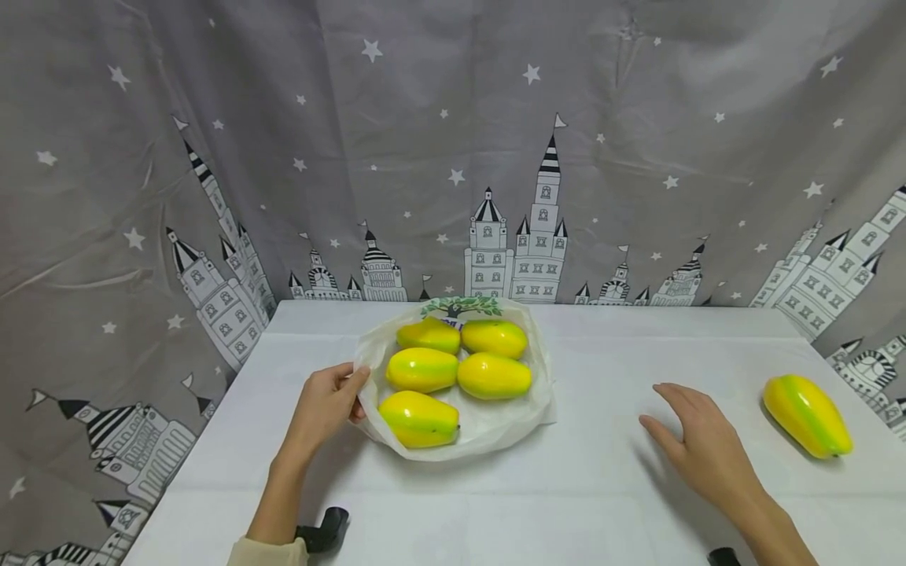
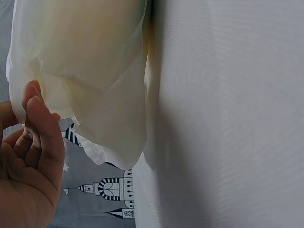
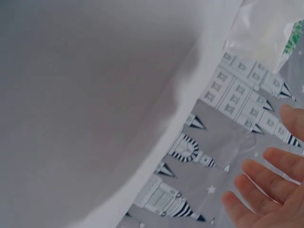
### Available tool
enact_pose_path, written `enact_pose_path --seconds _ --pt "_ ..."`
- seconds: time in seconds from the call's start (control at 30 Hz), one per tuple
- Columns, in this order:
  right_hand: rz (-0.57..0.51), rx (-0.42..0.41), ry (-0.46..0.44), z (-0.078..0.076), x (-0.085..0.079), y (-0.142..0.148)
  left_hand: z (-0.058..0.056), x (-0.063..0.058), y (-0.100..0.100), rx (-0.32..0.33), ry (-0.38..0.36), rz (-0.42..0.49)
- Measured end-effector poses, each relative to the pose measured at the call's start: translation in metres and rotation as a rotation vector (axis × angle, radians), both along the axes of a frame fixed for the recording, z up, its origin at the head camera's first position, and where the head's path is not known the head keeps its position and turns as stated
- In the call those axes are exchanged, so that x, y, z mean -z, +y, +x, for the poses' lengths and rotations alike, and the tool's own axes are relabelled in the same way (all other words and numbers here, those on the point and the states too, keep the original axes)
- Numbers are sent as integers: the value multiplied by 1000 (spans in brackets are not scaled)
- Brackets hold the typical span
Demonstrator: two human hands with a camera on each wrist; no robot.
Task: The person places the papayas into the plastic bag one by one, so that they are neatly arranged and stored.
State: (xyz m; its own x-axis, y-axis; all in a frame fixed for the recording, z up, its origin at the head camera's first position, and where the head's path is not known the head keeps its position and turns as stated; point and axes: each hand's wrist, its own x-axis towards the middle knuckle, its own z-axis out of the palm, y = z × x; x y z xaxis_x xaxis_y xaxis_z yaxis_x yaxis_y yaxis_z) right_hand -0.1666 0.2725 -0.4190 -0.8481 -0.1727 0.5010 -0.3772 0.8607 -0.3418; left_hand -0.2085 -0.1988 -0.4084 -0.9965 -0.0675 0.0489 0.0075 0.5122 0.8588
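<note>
My left hand pinches the left rim of a white plastic bag between thumb and fingers. In the left wrist view the thin bag wall hangs beside the fingers. Several yellow-green papayas lie inside the opened bag, among them one papaya at the front left. Over the table to the right of the bag, my right hand is held with fingers spread and nothing in them. Farther right, a single papaya lies on the tabletop, apart from that hand.
A white cloth covers the table. Behind it hangs a grey curtain printed with castles and stars. A green tree print marks the bag's far side. Dark wrist-camera mounts show near both wrists.
</note>
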Motion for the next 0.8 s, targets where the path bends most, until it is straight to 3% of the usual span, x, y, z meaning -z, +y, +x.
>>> enact_pose_path --seconds 0.8 --pt "-22 138 -9 9 4 74 0 0 1 -3 -11 10"
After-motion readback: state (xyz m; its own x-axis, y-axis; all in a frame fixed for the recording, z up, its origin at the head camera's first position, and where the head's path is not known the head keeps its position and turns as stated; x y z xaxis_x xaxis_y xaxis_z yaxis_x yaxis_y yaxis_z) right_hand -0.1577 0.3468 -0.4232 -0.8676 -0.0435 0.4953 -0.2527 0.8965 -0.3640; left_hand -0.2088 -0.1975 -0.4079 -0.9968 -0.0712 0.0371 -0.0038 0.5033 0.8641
